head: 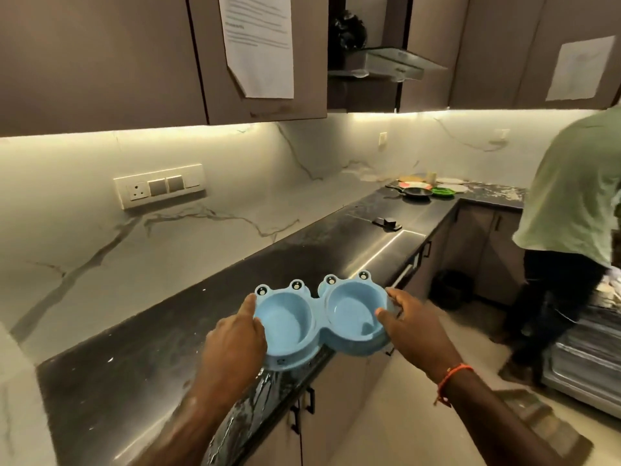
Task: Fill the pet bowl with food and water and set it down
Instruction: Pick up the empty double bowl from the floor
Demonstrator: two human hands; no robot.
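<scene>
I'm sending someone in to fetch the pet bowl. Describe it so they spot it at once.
Follow the long black countertop under the lit cabinets to its near front edge. There the left hand and right hand hold the pet bowl, one at each end. It is the only light blue thing: two joined round wells, both empty, with frog eyes along the far rim.

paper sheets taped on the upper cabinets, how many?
2. One sheet hangs on the cabinet door left of the range hood; the other sheet is on a cabinet at far right. More may lie outside the frame.
</scene>
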